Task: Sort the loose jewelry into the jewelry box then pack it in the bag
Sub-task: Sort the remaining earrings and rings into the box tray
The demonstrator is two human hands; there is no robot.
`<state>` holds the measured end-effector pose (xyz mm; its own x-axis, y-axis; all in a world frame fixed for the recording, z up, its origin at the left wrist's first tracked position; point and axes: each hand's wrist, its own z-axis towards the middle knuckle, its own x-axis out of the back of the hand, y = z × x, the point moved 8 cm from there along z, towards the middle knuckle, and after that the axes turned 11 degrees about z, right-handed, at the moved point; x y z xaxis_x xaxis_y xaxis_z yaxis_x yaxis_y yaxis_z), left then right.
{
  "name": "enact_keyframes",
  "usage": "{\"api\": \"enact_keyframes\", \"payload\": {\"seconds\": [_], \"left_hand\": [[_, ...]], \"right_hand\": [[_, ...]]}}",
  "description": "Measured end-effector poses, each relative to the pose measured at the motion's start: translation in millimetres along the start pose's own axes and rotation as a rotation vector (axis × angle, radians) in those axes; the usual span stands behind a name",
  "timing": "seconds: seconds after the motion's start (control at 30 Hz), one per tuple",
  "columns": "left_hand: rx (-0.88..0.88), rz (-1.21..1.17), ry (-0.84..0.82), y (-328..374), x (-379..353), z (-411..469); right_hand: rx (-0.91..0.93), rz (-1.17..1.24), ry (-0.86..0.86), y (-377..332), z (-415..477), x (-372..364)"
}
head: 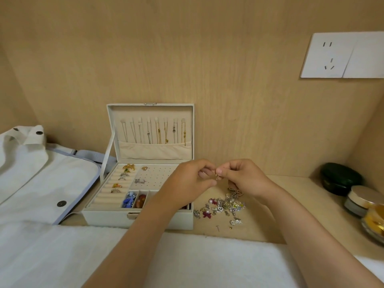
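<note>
An open white jewelry box stands on the wooden shelf, its lid upright with several necklaces hanging inside. Rings and brooches sit in its left slots, and beads fill small front compartments. A pile of loose jewelry lies on the shelf just right of the box. My left hand and my right hand meet above the box's right edge, and both pinch one small gold-and-silver earring between their fingertips. A white bag with blue trim lies to the left of the box.
A dark green case, a round gold-lidded jar and a glass dish stand at the right end of the shelf. A white socket plate is on the back wall. White cloth covers the surface in front.
</note>
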<state>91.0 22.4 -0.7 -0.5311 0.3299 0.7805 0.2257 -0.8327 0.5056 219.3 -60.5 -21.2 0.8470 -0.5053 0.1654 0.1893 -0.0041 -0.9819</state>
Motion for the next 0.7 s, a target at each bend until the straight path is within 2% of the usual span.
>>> {"api": "enact_keyframes", "payload": {"seconds": [0.13,0.27,0.4,0.47,0.6,0.7], "left_hand": [[0.056,-0.159,0.044,-2.8,3.1,0.6],[0.078,-0.208,0.124,-5.3,11.6,1.2],[0.116,-0.189,0.106,-11.7,14.3,1.2],[0.13,-0.133,0.106,-15.1,17.0,0.5],[0.132,0.015,0.119,-18.4,27.1,0.1],[0.139,0.027,0.103,-21.3,28.9,0.1]], "right_hand": [[-0.061,0.123,0.031,0.0,-4.5,-4.7],[-0.065,0.226,0.116,-2.2,-5.7,-6.8],[-0.045,0.259,0.1,-5.4,-6.4,-12.0],[-0.025,0.119,0.043,-3.5,-5.0,-11.5],[0.008,-0.463,-0.157,4.8,-4.5,-19.3],[-0.031,-0.634,-0.226,12.5,-4.7,-28.0]]}}
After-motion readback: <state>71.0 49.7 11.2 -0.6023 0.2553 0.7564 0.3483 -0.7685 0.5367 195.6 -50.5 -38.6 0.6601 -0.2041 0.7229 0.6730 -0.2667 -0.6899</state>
